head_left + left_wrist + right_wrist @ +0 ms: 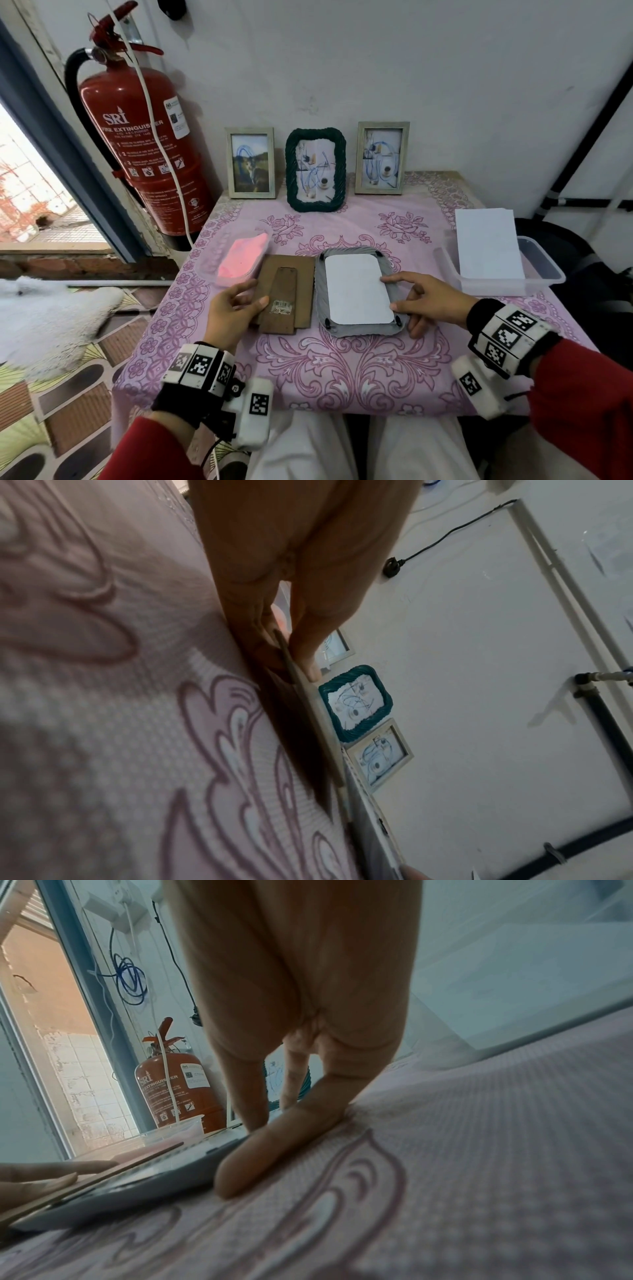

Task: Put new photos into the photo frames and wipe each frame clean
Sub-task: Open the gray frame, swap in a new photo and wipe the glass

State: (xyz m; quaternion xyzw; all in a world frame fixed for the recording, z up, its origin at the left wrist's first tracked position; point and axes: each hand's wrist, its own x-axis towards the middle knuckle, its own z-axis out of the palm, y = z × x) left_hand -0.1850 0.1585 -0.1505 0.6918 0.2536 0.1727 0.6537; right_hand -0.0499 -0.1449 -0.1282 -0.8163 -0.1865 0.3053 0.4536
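Centre of head view: grey frame (363,291) lies face-down on the bench (342,377), white photo back (358,289) already seated in its opening, so the frame sits flat to take the backing next. Right hand (428,303) at the frame's right edge, index and thumb stretched onto the photo's right border, other fingers along the frame's side and the cloth; looks like it is squaring and pinning the sheet so it won't slide. That grip is released, fingers straight, pressing only. Left hand (233,308), centre-left, pinches the brown backing board (287,294) at its near-left corner, thumb on top, fingers under; left wrist view shows the board's edge (291,666) raised off the cloth, probably being picked up to go over the photo. The board sits just left of the frame, stand strip up. Pink cloth (243,260) in a clear tub, upper left of the board, likely kept near for wiping. Spare white sheets (488,243) in a tub at right. Three frames stand at the wall, top centre: left wooden (251,162), dark green (315,169), right wooden (381,158), all holding pictures.
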